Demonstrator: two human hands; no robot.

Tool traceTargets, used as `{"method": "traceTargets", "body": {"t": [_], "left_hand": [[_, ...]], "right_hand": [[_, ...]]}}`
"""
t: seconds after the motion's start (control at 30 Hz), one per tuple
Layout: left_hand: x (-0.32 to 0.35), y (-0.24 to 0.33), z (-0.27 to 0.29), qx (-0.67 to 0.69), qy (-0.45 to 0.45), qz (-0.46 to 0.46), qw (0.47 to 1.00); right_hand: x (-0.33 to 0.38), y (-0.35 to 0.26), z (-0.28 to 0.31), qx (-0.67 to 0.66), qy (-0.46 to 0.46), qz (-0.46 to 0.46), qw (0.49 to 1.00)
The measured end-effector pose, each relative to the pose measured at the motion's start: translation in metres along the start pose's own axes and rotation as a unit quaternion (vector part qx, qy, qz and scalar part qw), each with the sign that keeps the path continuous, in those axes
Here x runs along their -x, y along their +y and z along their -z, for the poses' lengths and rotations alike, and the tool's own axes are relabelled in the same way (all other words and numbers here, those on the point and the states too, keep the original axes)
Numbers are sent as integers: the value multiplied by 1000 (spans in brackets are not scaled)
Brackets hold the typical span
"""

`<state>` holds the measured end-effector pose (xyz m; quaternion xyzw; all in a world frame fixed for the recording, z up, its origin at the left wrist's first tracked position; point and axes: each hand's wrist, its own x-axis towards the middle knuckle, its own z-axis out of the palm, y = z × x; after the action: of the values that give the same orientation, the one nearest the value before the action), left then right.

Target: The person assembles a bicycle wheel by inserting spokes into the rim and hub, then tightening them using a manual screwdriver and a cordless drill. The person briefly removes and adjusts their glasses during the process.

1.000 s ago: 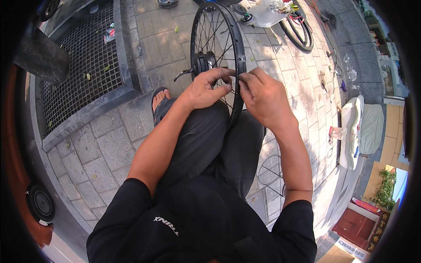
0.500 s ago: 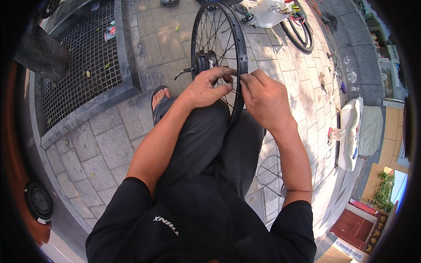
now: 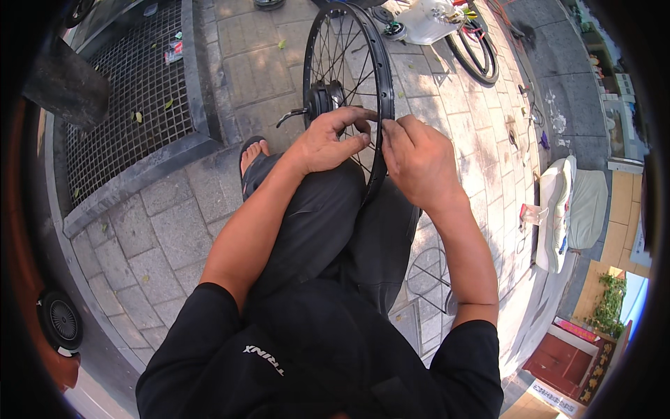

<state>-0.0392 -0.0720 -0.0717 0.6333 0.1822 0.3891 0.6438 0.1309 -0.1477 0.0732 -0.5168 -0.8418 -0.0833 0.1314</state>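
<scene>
A black spoked bicycle wheel (image 3: 384,77) stands upright before me, its lower part between my knees. It has a bare rim and a thick dark hub (image 3: 322,98) with a short cable coming out on the left. My left hand (image 3: 333,143) reaches in from the spoke side, its fingers curled against the inner side of the rim. On the rim's outer side my right hand (image 3: 424,162) has thumb and fingers pressed together in a pinch at the same spot. Whatever sits between those fingertips is hidden.
At the upper right are a white container (image 3: 427,24) and another wheel with a tyre (image 3: 477,56). A metal grate (image 3: 132,105) surrounds a tree trunk (image 3: 66,87) on the left. White sacks (image 3: 556,213) lie at the right, and an orange car (image 3: 28,279) stands far left.
My right hand has shifted very slightly at the rim, still pinched. The left hand and the wheel look the same.
</scene>
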Motion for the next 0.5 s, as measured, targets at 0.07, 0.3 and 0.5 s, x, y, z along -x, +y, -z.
{"method": "traceTargets", "body": {"t": [0.07, 0.3, 0.5], "left_hand": [[0, -4, 0, 5, 0, -3, 1000], [0, -1, 0, 8, 3, 8, 1000], [-1, -3, -3, 23, 25, -5, 999]], "right_hand": [[1, 3, -1, -5, 12, 14, 1000], [-2, -4, 0, 2, -1, -29, 1000], [-2, 0, 1, -40, 15, -36, 998]]}}
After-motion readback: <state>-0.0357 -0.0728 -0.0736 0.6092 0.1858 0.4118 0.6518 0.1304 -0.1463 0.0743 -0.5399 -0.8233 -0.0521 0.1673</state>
